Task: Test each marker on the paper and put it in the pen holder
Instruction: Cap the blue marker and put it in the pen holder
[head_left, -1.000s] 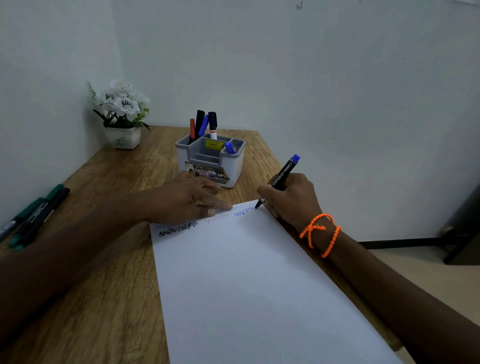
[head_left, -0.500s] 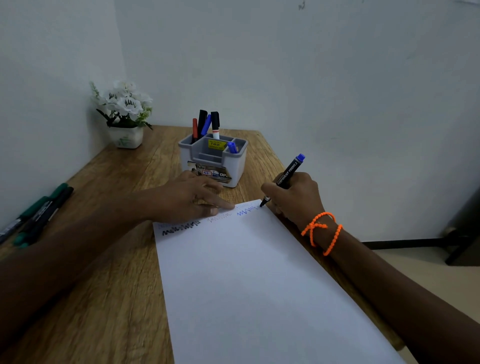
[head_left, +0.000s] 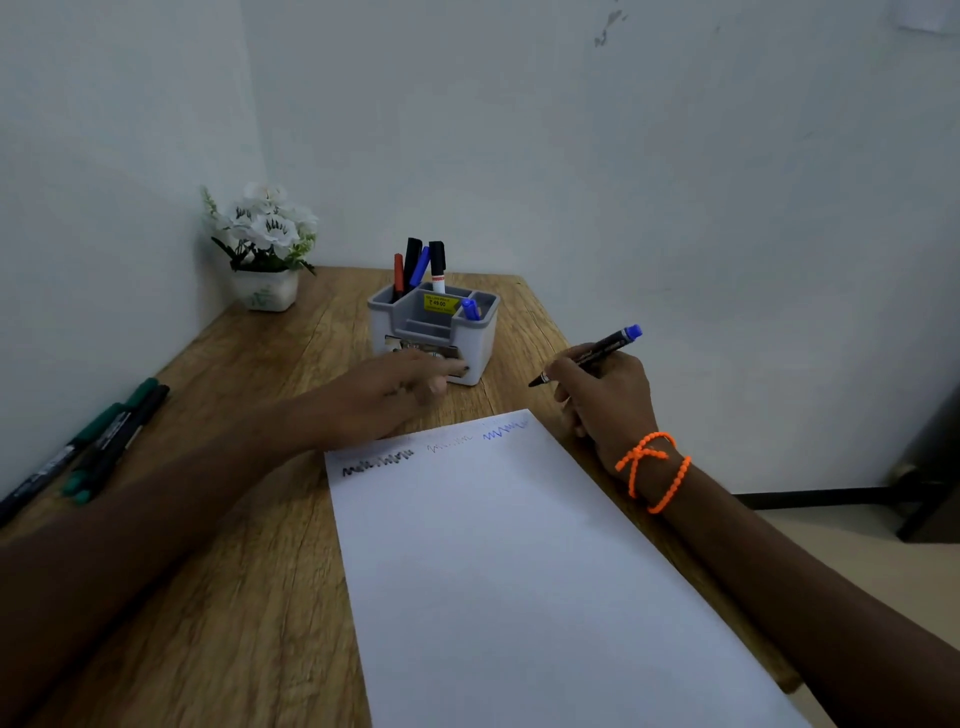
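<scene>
Lifted off the sheet now, the right hand (head_left: 605, 397) has carried the marker (head_left: 587, 356) up and away from the paper (head_left: 519, 561) — its tip, which was touching the page a moment ago, hangs above the bare wood just past the top right corner. Fingers are curled round the barrel, the blue end pointing up and to the right. The left hand (head_left: 387, 397) has slid forward off the paper's top edge and is blurred in front of the pen holder (head_left: 480, 338); its fingers look loosely extended and hold nothing that I can see. Three scribbles run along the top of the page — black, faint grey, blue. The grey holder stands on the wooden table (head_left: 249, 597) with several markers upright in it. More markers (head_left: 98, 447) lie at the table's left edge, and a small pot of white flowers (head_left: 265, 249) sits in the far corner.
</scene>
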